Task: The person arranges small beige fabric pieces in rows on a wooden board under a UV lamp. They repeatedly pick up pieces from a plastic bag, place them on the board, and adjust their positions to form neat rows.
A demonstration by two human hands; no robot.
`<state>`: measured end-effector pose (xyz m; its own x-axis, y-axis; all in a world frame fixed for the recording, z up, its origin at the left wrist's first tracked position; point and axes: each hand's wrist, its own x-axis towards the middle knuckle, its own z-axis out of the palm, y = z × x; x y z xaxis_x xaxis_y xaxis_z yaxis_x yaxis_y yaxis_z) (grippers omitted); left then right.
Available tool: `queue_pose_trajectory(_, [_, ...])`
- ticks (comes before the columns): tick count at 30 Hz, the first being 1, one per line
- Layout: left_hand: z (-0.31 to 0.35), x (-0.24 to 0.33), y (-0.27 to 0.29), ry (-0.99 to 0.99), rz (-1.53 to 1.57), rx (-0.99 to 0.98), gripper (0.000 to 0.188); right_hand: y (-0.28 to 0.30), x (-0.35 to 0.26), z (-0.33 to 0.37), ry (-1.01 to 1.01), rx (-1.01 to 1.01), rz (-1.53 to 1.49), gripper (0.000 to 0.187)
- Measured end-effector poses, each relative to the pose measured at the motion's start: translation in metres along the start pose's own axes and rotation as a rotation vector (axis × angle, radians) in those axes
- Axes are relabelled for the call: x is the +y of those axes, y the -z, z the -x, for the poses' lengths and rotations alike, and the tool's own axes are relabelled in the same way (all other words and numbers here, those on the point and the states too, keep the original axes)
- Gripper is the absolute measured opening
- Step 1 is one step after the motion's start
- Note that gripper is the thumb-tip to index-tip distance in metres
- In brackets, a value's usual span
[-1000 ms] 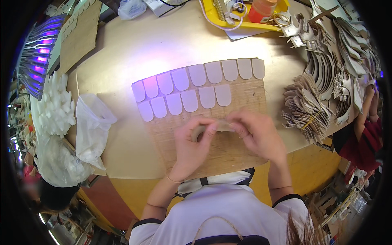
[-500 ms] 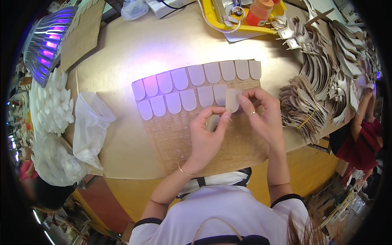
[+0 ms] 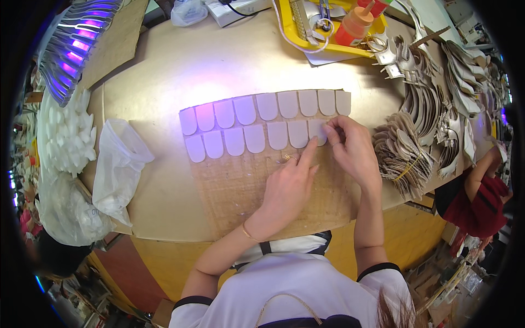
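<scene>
At the right end of the near row (image 3: 234, 141), a pale tab (image 3: 316, 133) is pointing its rounded end near, long axis running near-far, left hand (image 3: 288, 186) extending its index, right hand (image 3: 354, 153) curling fingers at its edge, grip unclear

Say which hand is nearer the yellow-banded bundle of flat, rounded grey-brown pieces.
Right. The right hand is just left of the bundle; the left hand is farther left and lower in the picture.
</scene>
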<state>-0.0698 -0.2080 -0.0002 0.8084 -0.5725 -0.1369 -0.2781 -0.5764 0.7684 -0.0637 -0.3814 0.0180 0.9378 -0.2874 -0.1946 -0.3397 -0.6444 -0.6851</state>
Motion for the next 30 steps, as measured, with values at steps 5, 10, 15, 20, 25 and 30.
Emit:
queue_pose_trajectory(5, [-0.003,0.004,0.0,0.007,-0.041,-0.039,0.058,-0.002,0.002,0.0,0.001,0.007,0.047,0.018])
queue_pose_trajectory(10, [-0.008,0.005,-0.004,0.017,-0.055,-0.062,0.057,-0.009,0.0,0.0,-0.005,0.047,0.093,0.017])
queue_pose_trajectory(15, [-0.014,-0.006,0.017,-0.013,0.294,-0.092,0.054,-0.009,-0.008,0.013,-0.005,0.277,0.153,0.019])
queue_pose_trajectory(20, [0.004,-0.001,0.037,0.157,1.125,-0.069,0.06,0.0,-0.017,0.042,0.056,0.006,-0.4,0.013])
queue_pose_trajectory(25, [0.004,0.004,0.033,0.114,1.11,0.018,0.054,-0.003,-0.025,0.057,0.214,-0.068,-0.408,0.013])
queue_pose_trajectory(30, [0.005,0.003,0.025,0.046,0.719,0.102,0.028,-0.004,-0.015,0.055,0.018,0.077,-0.777,0.013])
